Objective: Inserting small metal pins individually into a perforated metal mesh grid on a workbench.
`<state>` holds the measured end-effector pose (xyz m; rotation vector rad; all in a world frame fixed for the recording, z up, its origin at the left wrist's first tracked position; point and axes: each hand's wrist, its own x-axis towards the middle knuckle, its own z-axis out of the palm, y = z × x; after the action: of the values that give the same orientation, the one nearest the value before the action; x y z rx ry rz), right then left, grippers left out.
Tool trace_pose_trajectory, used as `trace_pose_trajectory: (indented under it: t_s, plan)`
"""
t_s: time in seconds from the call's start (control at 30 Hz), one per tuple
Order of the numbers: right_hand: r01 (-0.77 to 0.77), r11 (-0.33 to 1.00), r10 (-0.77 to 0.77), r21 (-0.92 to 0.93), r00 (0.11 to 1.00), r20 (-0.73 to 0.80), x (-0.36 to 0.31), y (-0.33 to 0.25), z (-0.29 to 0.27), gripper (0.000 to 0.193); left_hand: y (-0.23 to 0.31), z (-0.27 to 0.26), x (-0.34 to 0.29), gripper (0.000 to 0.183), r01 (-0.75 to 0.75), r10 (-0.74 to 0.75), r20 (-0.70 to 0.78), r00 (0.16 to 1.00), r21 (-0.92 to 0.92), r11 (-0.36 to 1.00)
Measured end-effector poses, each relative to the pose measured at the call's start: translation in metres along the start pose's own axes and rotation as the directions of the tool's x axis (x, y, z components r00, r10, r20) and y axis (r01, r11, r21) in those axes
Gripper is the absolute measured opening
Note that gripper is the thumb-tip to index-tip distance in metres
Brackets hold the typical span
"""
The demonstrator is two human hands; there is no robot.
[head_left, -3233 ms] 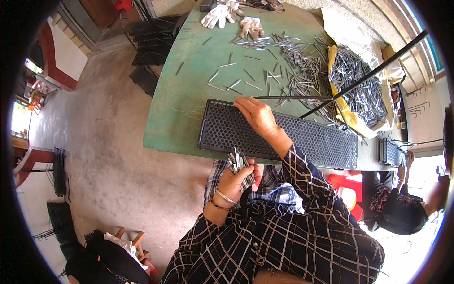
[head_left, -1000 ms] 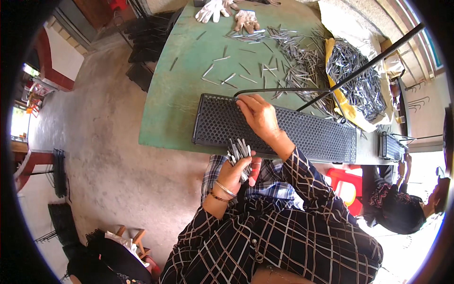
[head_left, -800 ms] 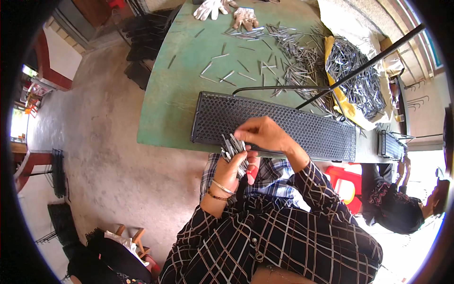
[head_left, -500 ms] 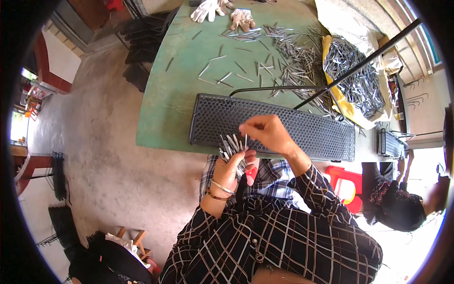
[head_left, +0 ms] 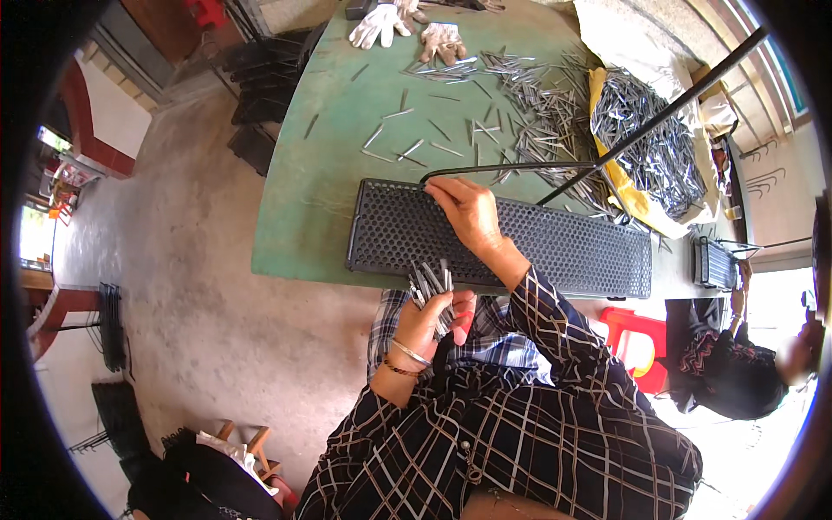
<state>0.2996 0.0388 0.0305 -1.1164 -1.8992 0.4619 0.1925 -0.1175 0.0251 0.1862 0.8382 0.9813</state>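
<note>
My left hand (head_left: 425, 321) is wrapped round a bundle of short, thin metal pins (head_left: 430, 282), held just off the near edge of a long black perforated metal rack (head_left: 555, 243). The pins stick up out of the fist. My right hand (head_left: 468, 208) reaches across the rack to its far edge. Its thumb and fingertips are pinched together beside the bent end of a black metal rod (head_left: 503, 166) that runs along that edge. Whatever lies between those fingertips is hidden. The rack lies flat along the near side of a green table (head_left: 303, 199).
Loose pins (head_left: 555, 121) are strewn across the table, thickest towards a yellow-edged sack (head_left: 650, 139) full of them. Work gloves (head_left: 444, 42) lie at the far end. A slanting black bar (head_left: 693, 100) rises over the sack. A co-worker (head_left: 732, 373) sits at the right near a red stool (head_left: 637, 338).
My right hand has moved from above the pin bundle, where it pinched one pin, away to the rack's far edge. My left hand, still round the bundle, has dropped slightly.
</note>
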Motion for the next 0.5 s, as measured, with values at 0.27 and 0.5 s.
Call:
trace_pose_trajectory:
  t_s: [0.27, 0.5]
  plan:
    - [-0.176, 0.982, 0.157, 0.068, 0.962, 0.223, -0.004, -0.032, -0.031, 0.02, 0.009, 0.007, -0.005, 0.024, -0.112, 0.111, -0.017, 0.994, -0.024, 0.993]
    - [-0.534, 0.77, 0.249, 0.35, 0.755, 0.606, -0.038, -0.04, -0.044, 0.023, 0.019, 0.007, 0.002, 0.027, -0.142, 0.141, -0.06, 0.988, -0.018, 0.99]
